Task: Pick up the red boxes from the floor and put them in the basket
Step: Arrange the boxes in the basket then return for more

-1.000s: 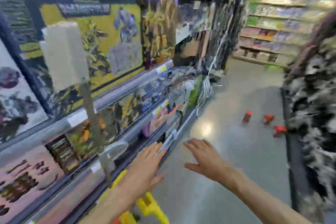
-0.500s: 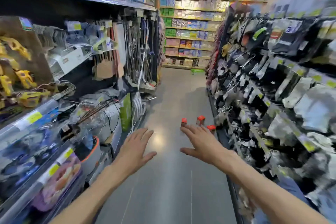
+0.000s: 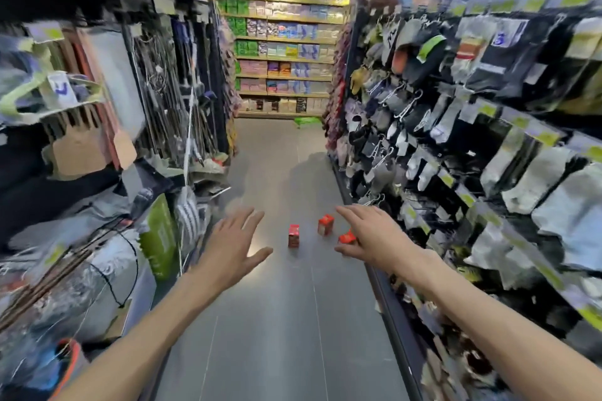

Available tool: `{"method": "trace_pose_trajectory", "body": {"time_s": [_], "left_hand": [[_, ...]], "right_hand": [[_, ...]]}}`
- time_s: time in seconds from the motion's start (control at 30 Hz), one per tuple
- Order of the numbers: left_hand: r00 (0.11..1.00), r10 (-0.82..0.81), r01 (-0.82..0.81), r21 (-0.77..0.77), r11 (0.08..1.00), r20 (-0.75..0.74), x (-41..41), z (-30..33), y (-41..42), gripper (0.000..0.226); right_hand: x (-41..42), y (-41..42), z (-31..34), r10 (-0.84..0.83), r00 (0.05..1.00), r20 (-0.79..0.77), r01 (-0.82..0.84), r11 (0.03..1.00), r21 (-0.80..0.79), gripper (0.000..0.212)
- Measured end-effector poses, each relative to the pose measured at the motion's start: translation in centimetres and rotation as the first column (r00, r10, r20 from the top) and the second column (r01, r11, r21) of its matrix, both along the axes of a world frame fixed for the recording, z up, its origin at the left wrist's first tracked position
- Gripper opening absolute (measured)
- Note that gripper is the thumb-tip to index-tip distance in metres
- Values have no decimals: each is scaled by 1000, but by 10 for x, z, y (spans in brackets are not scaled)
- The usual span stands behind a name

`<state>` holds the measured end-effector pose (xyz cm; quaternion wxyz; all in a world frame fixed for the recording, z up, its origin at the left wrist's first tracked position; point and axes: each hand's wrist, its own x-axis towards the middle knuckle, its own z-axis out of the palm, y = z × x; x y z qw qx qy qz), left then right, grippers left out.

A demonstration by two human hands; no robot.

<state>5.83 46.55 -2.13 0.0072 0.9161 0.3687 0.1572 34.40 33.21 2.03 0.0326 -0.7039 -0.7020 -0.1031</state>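
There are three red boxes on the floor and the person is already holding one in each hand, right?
Not quite. The head view does show three red boxes on the floor, but the hands hold nothing. The left hand and right hand are both open and empty, stretched out ahead, with the boxes farther down the aisle.

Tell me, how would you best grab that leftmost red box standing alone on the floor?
The leftmost red box stands upright and apart from the others, so I'd probably come down from above and pinch its two narrow sides near the top. Both hands are empty; the left hand appears nearer.
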Motion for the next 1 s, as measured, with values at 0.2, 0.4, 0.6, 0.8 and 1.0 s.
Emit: {"method": "trace_pose_trajectory", "body": {"time_s": [0.2, 0.4, 0.6, 0.8, 1.0], "left_hand": [[997, -66, 66, -15, 998, -39, 76, -5, 128, 77], [994, -95, 91, -75, 993, -48, 172, -36, 250, 78], [997, -69, 63, -133, 989, -40, 296, -73, 382, 77], [999, -30, 27, -222, 975, -11, 400, -94, 503, 76], [999, 19, -25, -274, 962, -26, 459, -123, 616, 77]], "right_hand": [[71, 105, 2, -87, 996, -23, 87, 996, -12, 84], [161, 207, -32, -146, 988, -59, 143, 988, -52, 87], [289, 335, -59, -148, 987, -69, 143, 988, -64, 89], [405, 475, -67, -113, 991, -71, 103, 986, -127, 88], [477, 610, -101, -57, 993, -101, 35, 977, -209, 86]]}}
